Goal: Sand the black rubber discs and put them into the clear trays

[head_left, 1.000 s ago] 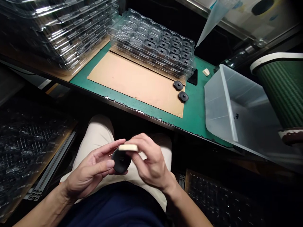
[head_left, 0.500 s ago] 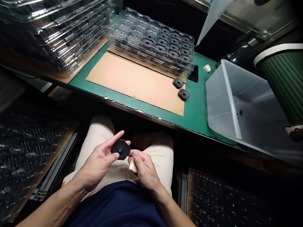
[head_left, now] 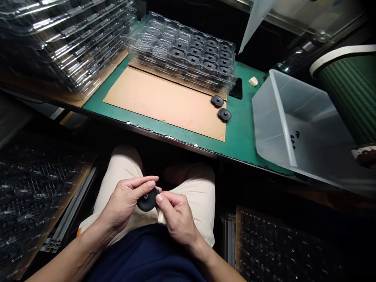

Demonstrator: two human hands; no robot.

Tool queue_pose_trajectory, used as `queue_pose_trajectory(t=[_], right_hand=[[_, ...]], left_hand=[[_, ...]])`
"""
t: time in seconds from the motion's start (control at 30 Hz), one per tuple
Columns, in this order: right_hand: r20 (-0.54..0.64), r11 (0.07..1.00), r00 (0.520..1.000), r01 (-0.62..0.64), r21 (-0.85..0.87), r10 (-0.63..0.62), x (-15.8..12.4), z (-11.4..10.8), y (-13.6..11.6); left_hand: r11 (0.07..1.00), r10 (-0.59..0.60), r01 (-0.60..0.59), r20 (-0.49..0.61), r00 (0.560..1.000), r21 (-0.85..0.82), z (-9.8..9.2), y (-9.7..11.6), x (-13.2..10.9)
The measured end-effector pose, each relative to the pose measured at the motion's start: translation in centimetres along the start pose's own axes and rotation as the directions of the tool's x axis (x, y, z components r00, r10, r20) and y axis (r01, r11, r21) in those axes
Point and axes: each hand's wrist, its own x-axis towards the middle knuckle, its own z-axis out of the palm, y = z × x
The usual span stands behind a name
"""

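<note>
Over my lap, my left hand [head_left: 126, 201] pinches a round black disc [head_left: 147, 201] between thumb and fingers. My right hand [head_left: 176, 215] is closed, its thumb pressing on the disc's right edge. A cream-coloured block shown earlier is now tucked in its palm, mostly hidden. Two more black discs [head_left: 221, 107] lie on the green bench [head_left: 243, 133] beside a brown cardboard sheet [head_left: 164, 103].
A clear blister tray [head_left: 182, 51] partly filled with black discs stands at the back of the bench. Stacks of empty clear trays [head_left: 67, 43] lie at the left. A translucent plastic bin [head_left: 282, 125] sits at the right, a green ribbed cylinder [head_left: 349, 90] beyond it.
Both hands have dropped lower toward my lap. The cream block went from on top of the disc into my right palm, and the right thumb has come onto the disc.
</note>
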Motion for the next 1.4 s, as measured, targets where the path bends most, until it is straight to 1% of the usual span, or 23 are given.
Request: queue_pose_trajectory(t=[0.17,0.3,0.37,0.43,0.5,0.57,0.63,0.77,0.83,0.87,0.9,0.93,0.97,1.0,1.03,1.07,1.1,1.13,1.17,1.2,1.3,1.33,1.4], right_hand=[[-0.115,0.996,0.992,-0.034,0.087,0.044,0.9,-1.1,0.5],[-0.146,0.99,0.988,-0.026,0.142,0.047,1.0,-1.2,0.2],[-0.113,0.986,0.993,-0.016,0.167,0.036,0.7,-1.0,0.0],[-0.065,0.984,0.998,-0.002,0.176,0.014,0.3,-0.7,-0.2],[-0.029,0.99,1.0,0.004,0.144,0.0,-0.1,-0.6,-0.2],[-0.03,0.996,1.0,0.002,0.088,0.001,-0.3,-0.7,0.0],[-0.052,0.998,0.999,0.001,0.06,0.002,-0.4,-1.2,0.2],[-0.076,0.998,0.997,0.015,0.061,-0.01,-0.5,-3.3,0.5],[-0.083,0.998,0.996,0.041,0.037,-0.038,-0.8,-4.6,0.3],[-0.072,0.997,0.994,0.08,0.004,-0.08,-1.1,-5.2,0.2],[-0.052,0.99,0.989,0.139,-0.036,-0.14,-1.4,-5.8,0.0],[-0.026,0.974,0.976,0.215,-0.073,-0.218,-1.6,-6.3,-0.2],[-0.001,0.947,0.952,0.303,-0.103,-0.305,-1.9,-6.8,-0.4],[0.022,0.911,0.919,0.392,-0.124,-0.393,-2.1,-7.3,-0.6],[0.037,0.873,0.882,0.469,-0.132,-0.469,-2.2,-7.8,-0.7],[0.041,0.839,0.848,0.528,-0.133,-0.528,-2.4,-8.2,-0.8],[0.045,0.806,0.817,0.575,-0.139,-0.575,-2.5,-8.5,-0.9],[0.05,0.782,0.795,0.605,-0.151,-0.605,-2.6,-8.8,-0.9],[0.052,0.769,0.784,0.617,-0.167,-0.618,-2.7,-9.0,-1.0],[0.048,0.764,0.781,0.62,-0.179,-0.623,-2.8,-9.1,-1.0],[0.023,0.763,0.779,0.619,-0.185,-0.626,-3.0,-9.4,-1.0],[0.015,0.76,0.774,0.625,-0.18,-0.633,-3.1,-9.4,-1.0],[0.0,0.749,0.761,0.639,-0.174,-0.649,-3.2,-9.6,-0.9]], left_hand=[[0.994,-0.011,0.025,0.136,0.991,-0.102,0.5,0.5,-0.5],[0.994,0.095,-0.081,0.227,0.969,-0.07,1.3,0.2,-1.0],[0.991,0.127,-0.132,0.174,0.977,0.015,1.7,-0.1,-0.9],[0.983,0.147,-0.153,0.061,0.987,0.105,2.1,-0.2,-0.8],[0.978,0.147,-0.138,-0.047,0.988,0.158,2.6,-0.2,-0.5],[0.983,0.113,-0.097,-0.098,0.989,0.154,2.9,-0.2,-0.1],[0.988,0.069,-0.056,-0.088,0.994,0.146,3.2,-0.2,0.4],[0.976,0.023,-0.023,0.004,1.0,0.216,3.1,-0.1,0.6],[0.952,0.065,-0.073,0.036,0.997,0.297,2.7,-0.1,0.3],[0.917,0.151,-0.164,0.065,0.986,0.364,2.5,-0.1,0.0],[0.846,0.277,-0.302,0.121,0.953,0.44,2.1,0.0,-0.4],[0.723,0.421,-0.467,0.21,0.882,0.509,1.7,0.0,-0.9],[0.551,0.549,-0.627,0.327,0.77,0.551,1.3,0.1,-1.3],[0.36,0.623,-0.748,0.453,0.638,0.558,1.0,0.3,-1.8],[0.192,0.647,-0.823,0.562,0.516,0.535,0.7,0.5,-2.2],[0.059,0.635,-0.862,0.647,0.422,0.504,0.5,0.7,-2.6],[-0.04,0.609,-0.88,0.71,0.354,0.473,0.4,0.8,-3.0],[-0.097,0.592,-0.884,0.74,0.319,0.458,0.6,0.9,-3.3],[-0.112,0.6,-0.876,0.735,0.318,0.47,0.8,0.9,-3.6],[-0.089,0.632,-0.856,0.694,0.346,0.509,1.2,0.9,-3.9],[0.09,0.713,-0.761,0.492,0.5,0.642,2.5,0.5,-4.7],[0.129,0.712,-0.736,0.455,0.535,0.665,2.9,0.5,-4.9],[0.13,0.684,-0.724,0.467,0.561,0.678,3.5,0.4,-5.1]])
